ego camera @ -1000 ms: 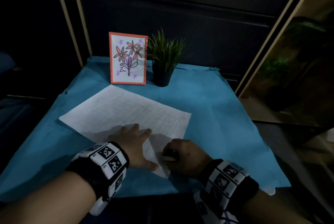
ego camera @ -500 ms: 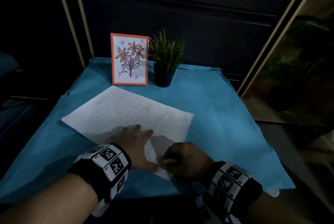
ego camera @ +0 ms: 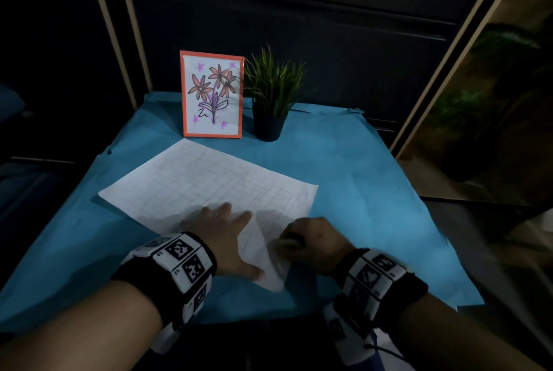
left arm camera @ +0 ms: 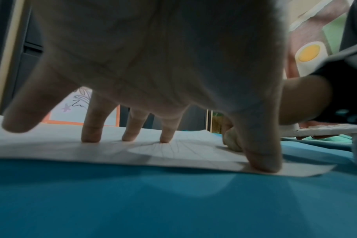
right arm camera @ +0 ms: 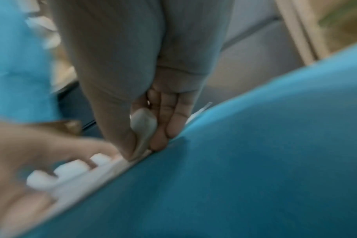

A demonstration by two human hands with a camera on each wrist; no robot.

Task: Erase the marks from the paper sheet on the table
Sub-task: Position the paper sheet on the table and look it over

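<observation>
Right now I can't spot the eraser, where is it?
In the head view the white eraser is pinched in the right hand, on the near right corner of the paper sheet, just right of the left hand.

Our right hand (right arm camera: 145, 99) blurred, fingers curled round our white eraser (right arm camera: 143, 125), its tip on our paper sheet's (right arm camera: 104, 170) edge, blue table cover (right arm camera: 255, 153) beneath

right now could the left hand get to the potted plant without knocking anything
Probably yes. The left hand is pressing flat on the paper sheet, and the potted plant stands beyond the sheet's far edge. Only flat paper lies between them. The picture frame close beside the pot is the one thing to steer around.
</observation>
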